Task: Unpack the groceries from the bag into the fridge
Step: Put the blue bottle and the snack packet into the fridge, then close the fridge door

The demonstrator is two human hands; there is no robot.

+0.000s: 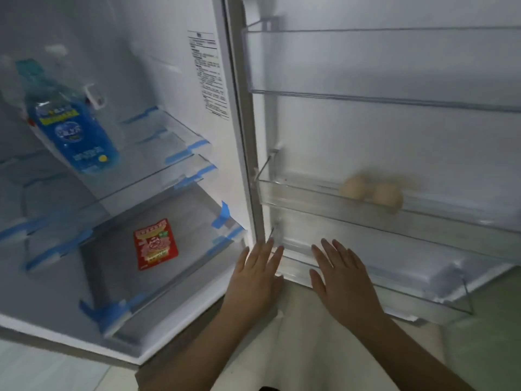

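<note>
The fridge stands open in front of me. A blue bottle stands on the upper glass shelf at the left. A red snack packet lies flat in the clear drawer below. Two brown eggs, blurred, sit in the middle door rack. My left hand is flat with straight fingers near the door's hinge edge, holding nothing. My right hand is flat and open against the lowest door rack. No bag is in view.
The top door rack holds nothing. Blue tape strips mark the shelf and drawer corners. A printed label is stuck on the fridge's inner right wall. Pale floor shows below the door.
</note>
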